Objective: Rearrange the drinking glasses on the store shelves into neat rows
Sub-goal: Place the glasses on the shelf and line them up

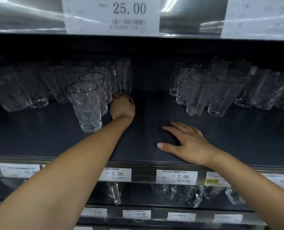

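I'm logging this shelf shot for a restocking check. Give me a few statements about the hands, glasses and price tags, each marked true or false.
1. The right hand lies flat on the shelf, holding nothing. True.
2. The left hand grips the base of a tall glass. True.
3. Glasses fill the middle of the shelf. False: bare shelf separates the left group from the right group.
4. The upper price tag reads 7.50. False: it reads 25.00; the 7.50 tag sits on the shelf edge below the hands.
5. The front glass of the left group stands upright. True.
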`<act>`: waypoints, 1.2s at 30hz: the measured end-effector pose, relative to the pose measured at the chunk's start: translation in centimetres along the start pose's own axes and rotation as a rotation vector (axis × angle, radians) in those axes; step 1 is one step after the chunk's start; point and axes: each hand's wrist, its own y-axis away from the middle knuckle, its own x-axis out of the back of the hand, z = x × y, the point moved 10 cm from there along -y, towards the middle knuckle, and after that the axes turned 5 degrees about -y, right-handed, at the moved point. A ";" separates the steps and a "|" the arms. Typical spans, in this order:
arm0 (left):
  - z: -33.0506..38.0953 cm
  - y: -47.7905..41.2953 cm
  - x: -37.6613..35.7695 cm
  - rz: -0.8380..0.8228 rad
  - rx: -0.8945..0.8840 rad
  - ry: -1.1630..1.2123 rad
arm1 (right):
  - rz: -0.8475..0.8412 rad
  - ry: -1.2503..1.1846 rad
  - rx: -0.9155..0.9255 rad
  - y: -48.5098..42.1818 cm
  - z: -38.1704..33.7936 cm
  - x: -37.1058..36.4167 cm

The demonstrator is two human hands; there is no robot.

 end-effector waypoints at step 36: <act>15.2 17.3 -4.8 -0.599 -0.034 0.740 | 0.562 -0.938 -0.479 9.0 16.8 8.9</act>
